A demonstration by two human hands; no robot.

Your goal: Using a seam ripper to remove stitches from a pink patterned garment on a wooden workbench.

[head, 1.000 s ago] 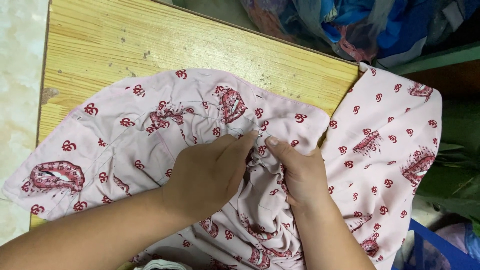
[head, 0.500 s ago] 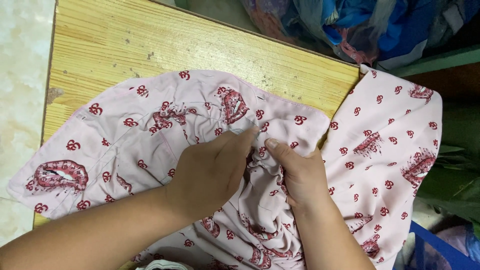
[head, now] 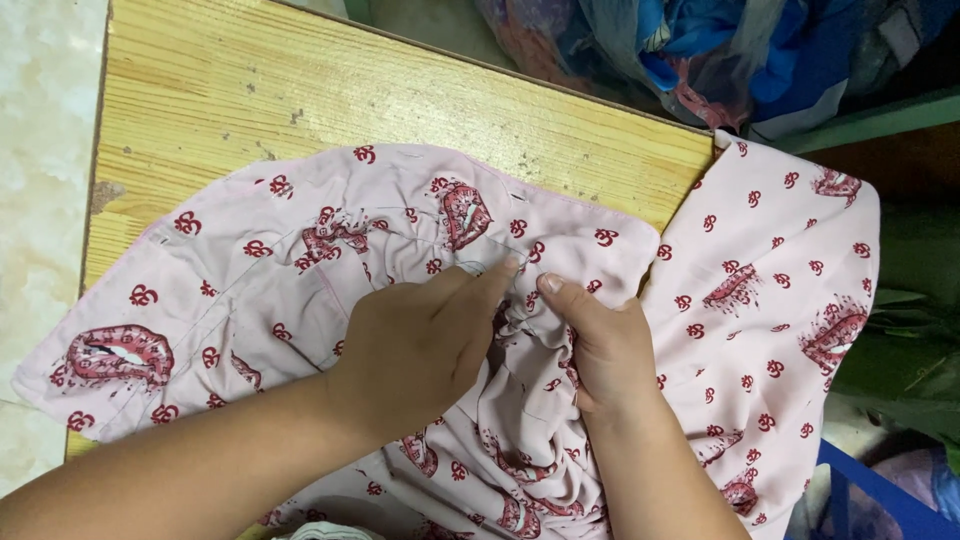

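A pale pink garment (head: pixel 250 290) printed with red lips and small red symbols lies spread over a wooden table (head: pixel 260 90). Its right part hangs off the table's right edge. My left hand (head: pixel 420 345) rests on the cloth near the middle, fingers curled and pinching a bunched fold. My right hand (head: pixel 600 345) sits right beside it, thumb forward, gripping the same gathered fabric. The two thumbs nearly touch. The cloth is crumpled into folds below and between both hands.
A heap of blue and patterned clothes (head: pixel 720 50) lies beyond the table's far right corner. A light tiled floor (head: pixel 40 150) runs along the left. A blue object (head: pixel 880 495) shows at the bottom right, with green surfaces (head: pixel 910 330) above it.
Both hands stay on the bunched fabric with barely any shift. The garment's left edge has slid slightly leftward on the table.
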